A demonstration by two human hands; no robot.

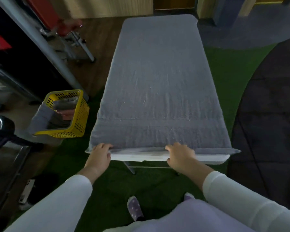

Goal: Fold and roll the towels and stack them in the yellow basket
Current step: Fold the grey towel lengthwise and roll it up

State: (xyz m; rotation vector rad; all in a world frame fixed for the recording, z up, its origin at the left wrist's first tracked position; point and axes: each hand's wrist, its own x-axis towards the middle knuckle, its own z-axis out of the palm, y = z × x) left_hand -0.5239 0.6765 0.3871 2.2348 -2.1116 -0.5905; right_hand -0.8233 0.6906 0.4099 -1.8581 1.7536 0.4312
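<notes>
On my feed both hands are at the near short edge of the grey towel point(159, 84). The left hand point(99, 156) has its fingers curled over the hem close to the towel's left corner, and the right hand point(180, 156) pinches the same hem further along, fingers on top and thumb under the edge. Both hold the cloth, and a stretch of hem lies between them.

From the grip, the towel's long axis runs straight away towards the far wall. It is spread flat and covers nearly the whole top of the white folding table point(137, 156). Only the table's near rim shows, just under my two holds. The towel's near right corner sticks out past the right hand, beyond the table's corner.

Out to the left of the left hand, and lower, the yellow basket point(80, 114) sits tilted, apart from the table. I see rolled towels point(65, 106) inside it and a grey cloth point(40, 118) draped over its far-left rim. Further left, a grey metal post point(40, 42) slants across.

Below the hands there is green turf point(224, 67), a table leg point(130, 168) and one spotted slipper point(135, 208).
</notes>
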